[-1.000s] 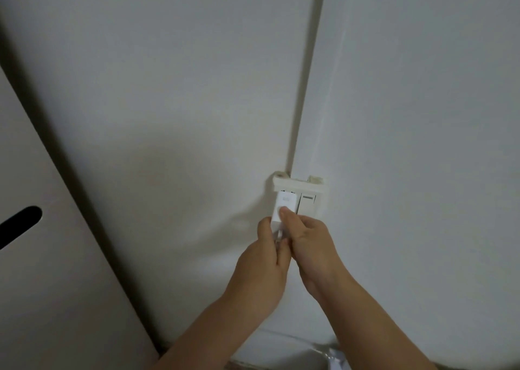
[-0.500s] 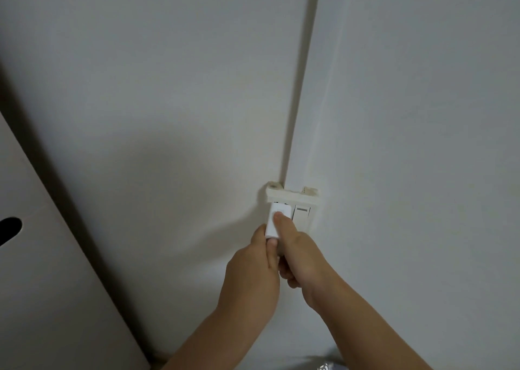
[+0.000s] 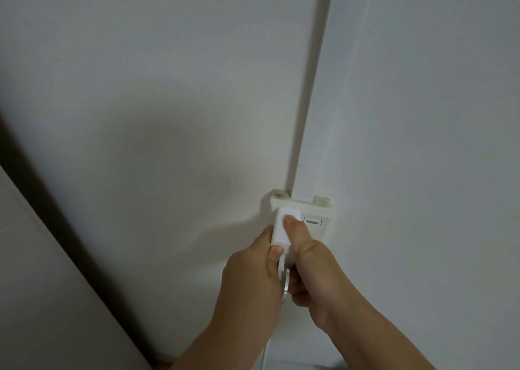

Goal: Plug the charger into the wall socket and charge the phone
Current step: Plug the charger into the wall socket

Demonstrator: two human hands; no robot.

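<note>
A white charger block (image 3: 280, 230) sits against the left half of the cream wall socket (image 3: 315, 215), which has a rocker switch (image 3: 313, 222) on its right half. My right hand (image 3: 308, 265) grips the charger with the thumb pressed on its front face. My left hand (image 3: 251, 279) holds the charger's lower left edge, thumb at its base. A white cable (image 3: 284, 285) runs down from the charger between my hands. The phone is not in view.
A vertical cable conduit (image 3: 309, 88) runs up the white wall (image 3: 140, 88) from the socket. A pale cabinet side (image 3: 42, 285) stands at the lower left, with a dark gap between it and the wall.
The view has shifted, and the cabinet slot has left the frame. My right thumb has slid higher up the charger's face. Both hands stay on the charger at the socket.
</note>
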